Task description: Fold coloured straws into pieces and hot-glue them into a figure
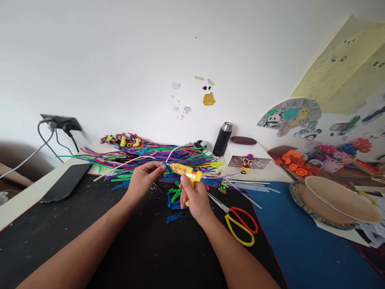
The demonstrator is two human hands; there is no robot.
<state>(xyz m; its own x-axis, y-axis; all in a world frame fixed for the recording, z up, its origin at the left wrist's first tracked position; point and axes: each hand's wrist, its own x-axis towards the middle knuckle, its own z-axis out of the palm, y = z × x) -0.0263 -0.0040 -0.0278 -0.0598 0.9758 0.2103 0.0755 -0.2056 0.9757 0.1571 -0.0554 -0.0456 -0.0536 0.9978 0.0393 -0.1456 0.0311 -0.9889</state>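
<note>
Glue gun (188, 172) lies clenched in the right hand (196, 200), its nozzle tip at the left hand's (143, 178) pinched-shut fingers.

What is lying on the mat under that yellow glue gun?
Short blue and green pipe cleaner pieces lie on the black mat below the glue gun. The right hand hides any beneath it.

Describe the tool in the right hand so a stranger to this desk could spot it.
On the black mat, find the heap of coloured pipe cleaners along its far edge. Just in front, the right hand holds a glue gun by its handle, the left hand at its nozzle. It is the only chunky yellow tool; the nearby scissors lie flat with red and yellow loops.
</note>
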